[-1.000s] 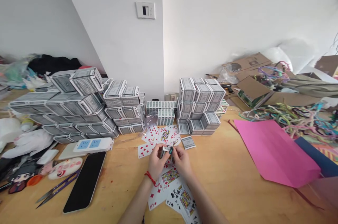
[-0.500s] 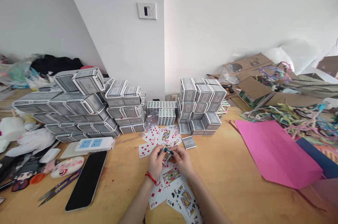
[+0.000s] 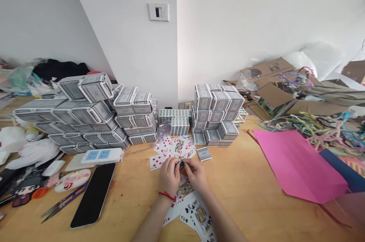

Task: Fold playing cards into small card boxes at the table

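My left hand (image 3: 170, 175) and my right hand (image 3: 195, 173) meet above the table, both closed on a playing card (image 3: 180, 164) that is mostly hidden by the fingers. The thumbs and fingertips press together around it. Beneath the wrists lie loose face-up playing cards (image 3: 201, 215), a king of clubs among them. More face-up cards, mainly diamonds (image 3: 162, 161), are spread just beyond the hands. A small square folded card piece (image 3: 204, 154) with a patterned grey back rests right of the fingers.
Blocks built of folded cards (image 3: 91, 114) are stacked at the left, with another stack (image 3: 215, 116) at the right. A phone (image 3: 94, 196), purple-handled scissors (image 3: 64, 202) and a white power strip (image 3: 102, 155) lie left. Pink paper (image 3: 296, 166) covers the right side, near tangled coloured strands (image 3: 327, 132).
My left hand has rolled inward over the card, and the fingers of both hands have drawn closer together. Less of the card's face shows now. The other things have stayed put.
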Demonstrator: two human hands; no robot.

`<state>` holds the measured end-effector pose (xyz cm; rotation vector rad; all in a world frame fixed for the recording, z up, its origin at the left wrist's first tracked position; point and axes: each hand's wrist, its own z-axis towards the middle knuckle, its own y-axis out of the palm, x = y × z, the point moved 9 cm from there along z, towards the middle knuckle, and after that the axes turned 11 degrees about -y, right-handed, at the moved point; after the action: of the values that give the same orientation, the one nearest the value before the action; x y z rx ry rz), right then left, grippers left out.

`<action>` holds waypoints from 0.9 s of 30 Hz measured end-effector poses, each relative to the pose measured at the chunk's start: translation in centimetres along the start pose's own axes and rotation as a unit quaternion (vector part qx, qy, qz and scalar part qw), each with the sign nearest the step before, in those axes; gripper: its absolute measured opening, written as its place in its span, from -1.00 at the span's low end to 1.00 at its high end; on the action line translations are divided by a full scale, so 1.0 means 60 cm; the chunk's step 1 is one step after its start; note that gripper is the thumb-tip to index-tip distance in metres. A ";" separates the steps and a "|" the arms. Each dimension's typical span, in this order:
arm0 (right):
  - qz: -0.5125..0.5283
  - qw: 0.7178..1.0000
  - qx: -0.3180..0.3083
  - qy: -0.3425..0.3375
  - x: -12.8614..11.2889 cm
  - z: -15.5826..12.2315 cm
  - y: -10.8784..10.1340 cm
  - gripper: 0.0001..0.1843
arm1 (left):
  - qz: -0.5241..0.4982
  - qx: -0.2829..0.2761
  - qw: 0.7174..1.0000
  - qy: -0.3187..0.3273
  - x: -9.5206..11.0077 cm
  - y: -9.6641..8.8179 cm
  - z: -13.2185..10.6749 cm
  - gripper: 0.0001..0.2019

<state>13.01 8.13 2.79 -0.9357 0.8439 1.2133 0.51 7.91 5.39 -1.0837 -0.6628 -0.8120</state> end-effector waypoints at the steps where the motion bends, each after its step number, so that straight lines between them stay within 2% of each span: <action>1: -0.001 1.000 -0.002 -0.002 0.000 0.001 0.001 -0.81 | 0.021 0.006 1.000 0.010 0.002 0.000 -0.001 -0.85; 6: 0.011 1.000 -0.008 0.008 0.003 0.002 0.006 -0.82 | 0.104 0.020 0.993 0.058 0.017 0.001 -0.005 -0.80; 11: 0.000 1.000 -0.009 0.010 0.002 0.000 0.007 -0.82 | 0.121 0.023 0.990 0.067 0.023 0.001 -0.005 -0.78; 15: 0.002 1.000 -0.013 0.005 0.001 -0.001 0.012 -0.81 | 0.093 0.022 0.995 0.031 0.010 -0.001 -0.004 -0.82; 21: -0.020 0.999 -0.037 -0.017 0.005 -0.003 0.021 -0.80 | 0.039 0.045 0.997 -0.052 -0.028 -0.007 0.001 -0.81; 27: -0.003 0.999 -0.051 0.007 0.015 -0.004 0.021 -0.81 | 0.029 0.037 0.996 -0.072 -0.042 0.001 0.007 -0.78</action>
<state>11.93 8.35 1.72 -1.0304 0.7959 1.2552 -0.88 8.93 3.49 -1.0965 -0.7736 -0.6593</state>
